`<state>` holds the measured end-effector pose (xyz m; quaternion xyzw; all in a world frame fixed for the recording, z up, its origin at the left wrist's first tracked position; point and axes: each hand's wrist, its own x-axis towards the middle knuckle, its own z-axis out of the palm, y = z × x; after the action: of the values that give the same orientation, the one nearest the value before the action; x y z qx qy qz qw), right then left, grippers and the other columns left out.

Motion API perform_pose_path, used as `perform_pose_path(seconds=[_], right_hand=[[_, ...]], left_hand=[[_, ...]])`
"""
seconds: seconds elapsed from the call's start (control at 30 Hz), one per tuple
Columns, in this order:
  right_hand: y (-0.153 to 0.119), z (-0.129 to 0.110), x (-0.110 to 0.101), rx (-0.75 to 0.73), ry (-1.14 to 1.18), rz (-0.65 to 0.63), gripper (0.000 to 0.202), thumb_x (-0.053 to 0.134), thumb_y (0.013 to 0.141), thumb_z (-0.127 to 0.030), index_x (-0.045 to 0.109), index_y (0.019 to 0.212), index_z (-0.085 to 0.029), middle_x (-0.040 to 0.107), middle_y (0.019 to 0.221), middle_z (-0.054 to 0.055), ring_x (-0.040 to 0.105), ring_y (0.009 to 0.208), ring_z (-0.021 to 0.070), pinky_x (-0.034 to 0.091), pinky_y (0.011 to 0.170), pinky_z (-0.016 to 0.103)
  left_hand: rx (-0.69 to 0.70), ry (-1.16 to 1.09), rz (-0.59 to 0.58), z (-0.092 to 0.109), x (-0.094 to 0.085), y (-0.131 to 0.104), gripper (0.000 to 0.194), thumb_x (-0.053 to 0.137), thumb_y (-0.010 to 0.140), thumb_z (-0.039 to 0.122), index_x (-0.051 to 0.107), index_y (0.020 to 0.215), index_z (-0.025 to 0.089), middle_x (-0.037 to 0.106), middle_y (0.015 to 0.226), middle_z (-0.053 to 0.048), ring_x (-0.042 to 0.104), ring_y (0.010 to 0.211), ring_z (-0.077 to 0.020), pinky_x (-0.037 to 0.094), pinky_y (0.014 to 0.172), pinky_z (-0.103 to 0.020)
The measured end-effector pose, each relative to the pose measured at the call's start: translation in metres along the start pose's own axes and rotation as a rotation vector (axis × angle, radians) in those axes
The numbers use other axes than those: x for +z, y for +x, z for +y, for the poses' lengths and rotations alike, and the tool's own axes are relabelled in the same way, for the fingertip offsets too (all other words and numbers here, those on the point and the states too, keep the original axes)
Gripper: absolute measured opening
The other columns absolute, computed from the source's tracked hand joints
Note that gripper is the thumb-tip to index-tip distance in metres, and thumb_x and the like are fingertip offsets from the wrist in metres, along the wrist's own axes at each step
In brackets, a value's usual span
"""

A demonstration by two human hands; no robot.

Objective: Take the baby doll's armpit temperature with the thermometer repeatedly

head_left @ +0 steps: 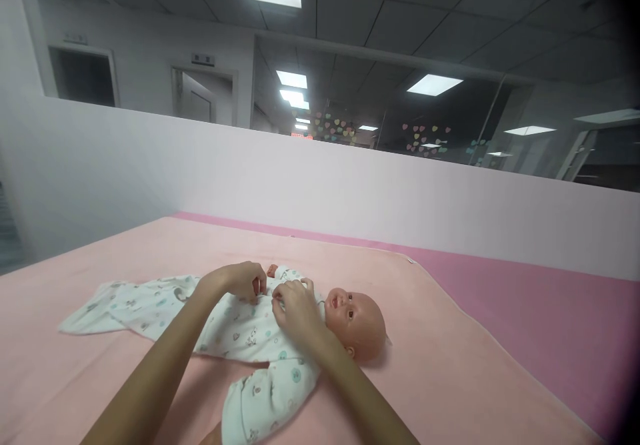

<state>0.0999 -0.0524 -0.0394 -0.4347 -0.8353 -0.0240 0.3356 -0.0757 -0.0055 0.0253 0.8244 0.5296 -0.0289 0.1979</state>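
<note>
A baby doll (367,321) lies on its back with its bald head to the right, dressed in a white printed baby romper (240,331). The romper's legs stretch out to the left, and one sleeve reaches toward me. Over the doll's chest, my left hand (245,281) has its fingers curled down and pinched at the cloth of the front. My right hand (297,308) is beside it, nearer the neck, with fingers bent and closed on the front edge. What exactly lies between the fingertips is too small to make out.
A peach-pink sheet (465,378) covers the surface under the doll, with a darker pink mat (540,318) showing past its edge. Behind stands a low white wall (320,185) with glass above it. Doorways (205,95) are farther back.
</note>
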Motion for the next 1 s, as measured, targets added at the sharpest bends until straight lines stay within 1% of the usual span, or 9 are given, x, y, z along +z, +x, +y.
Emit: perform_pose_path(seconds=[0.1, 0.2, 0.33, 0.43, 0.5, 0.57, 0.73, 0.87, 1.0], right_hand=[[-0.003, -0.004, 0.007, -0.043, -0.048, 0.004, 0.011, 0.049, 0.083, -0.026, 0.058, 0.087, -0.020, 0.063, 0.087, 0.003, 0.052, 0.086, 0.0172, 0.022, 0.092, 0.037], [-0.004, -0.006, 0.012, -0.060, -0.080, -0.009, 0.014, 0.047, 0.085, -0.027, 0.057, 0.089, -0.021, 0.060, 0.088, 0.004, 0.050, 0.087, 0.0180, 0.024, 0.090, 0.036], [0.007, -0.013, 0.014, -0.039, -0.108, -0.018, 0.012, 0.051, 0.077, -0.024, 0.055, 0.088, -0.019, 0.059, 0.089, 0.005, 0.050, 0.086, 0.0186, 0.026, 0.087, 0.036], [0.019, -0.020, 0.009, -0.015, -0.110, -0.100, 0.015, 0.054, 0.070, -0.017, 0.055, 0.085, -0.018, 0.060, 0.080, 0.003, 0.052, 0.080, 0.0178, 0.026, 0.084, 0.036], [0.024, -0.024, 0.004, 0.001, -0.064, -0.184, 0.010, 0.054, 0.069, -0.015, 0.057, 0.078, -0.018, 0.060, 0.073, 0.000, 0.052, 0.073, 0.0153, 0.025, 0.084, 0.036], [0.027, -0.026, 0.001, 0.021, -0.029, -0.224, 0.004, 0.055, 0.070, -0.017, 0.059, 0.070, -0.019, 0.059, 0.067, -0.002, 0.051, 0.068, 0.0130, 0.024, 0.083, 0.035], [0.023, -0.023, 0.009, 0.055, -0.072, -0.208, 0.009, 0.057, 0.070, -0.019, 0.063, 0.063, -0.019, 0.056, 0.056, -0.002, 0.050, 0.068, 0.0144, 0.024, 0.082, 0.034], [0.018, -0.022, 0.019, 0.097, 0.006, -0.157, 0.014, 0.053, 0.066, -0.012, 0.064, 0.067, -0.020, 0.062, 0.068, 0.000, 0.051, 0.072, 0.0148, 0.025, 0.081, 0.033], [0.013, -0.022, 0.019, 0.097, 0.125, -0.129, 0.021, 0.047, 0.061, -0.006, 0.060, 0.069, -0.020, 0.063, 0.076, -0.001, 0.052, 0.076, 0.0144, 0.028, 0.078, 0.029]], left_hand=[[0.019, -0.015, -0.006, -0.003, -0.003, -0.003, 0.032, 0.060, 0.056, 0.025, 0.068, 0.087, 0.022, 0.069, 0.083, -0.001, 0.062, 0.072, -0.0172, 0.043, 0.059, -0.023], [0.071, -0.027, 0.004, -0.005, -0.005, -0.004, 0.033, 0.058, 0.058, 0.028, 0.069, 0.089, 0.024, 0.070, 0.086, 0.000, 0.062, 0.075, -0.0171, 0.044, 0.062, -0.023], [0.099, -0.013, 0.016, -0.006, -0.005, -0.003, 0.030, 0.056, 0.058, 0.028, 0.070, 0.084, 0.022, 0.069, 0.081, -0.001, 0.060, 0.072, -0.0170, 0.042, 0.059, -0.023], [0.129, 0.002, 0.055, -0.003, -0.004, -0.005, 0.025, 0.054, 0.056, 0.023, 0.069, 0.075, 0.020, 0.067, 0.072, -0.001, 0.058, 0.066, -0.0159, 0.039, 0.054, -0.022], [0.137, 0.011, 0.079, 0.001, -0.003, -0.007, 0.025, 0.053, 0.054, 0.021, 0.069, 0.072, 0.019, 0.065, 0.068, -0.001, 0.056, 0.063, -0.0151, 0.037, 0.051, -0.022], [0.124, 0.018, 0.092, 0.003, -0.002, -0.009, 0.025, 0.052, 0.052, 0.019, 0.069, 0.070, 0.019, 0.064, 0.065, -0.001, 0.053, 0.059, -0.0143, 0.035, 0.050, -0.022], [0.136, -0.079, 0.037, -0.003, 0.001, -0.007, 0.025, 0.052, 0.055, 0.020, 0.071, 0.071, 0.019, 0.057, 0.053, 0.001, 0.048, 0.052, -0.0120, 0.035, 0.051, -0.023], [0.190, -0.189, 0.008, -0.012, 0.003, -0.002, 0.026, 0.054, 0.057, 0.023, 0.072, 0.075, 0.019, 0.056, 0.052, 0.002, 0.048, 0.052, -0.0113, 0.036, 0.051, -0.022], [0.243, -0.253, 0.029, -0.021, 0.005, 0.005, 0.028, 0.060, 0.055, 0.026, 0.072, 0.080, 0.019, 0.062, 0.060, 0.001, 0.050, 0.055, -0.0111, 0.038, 0.052, -0.020]])
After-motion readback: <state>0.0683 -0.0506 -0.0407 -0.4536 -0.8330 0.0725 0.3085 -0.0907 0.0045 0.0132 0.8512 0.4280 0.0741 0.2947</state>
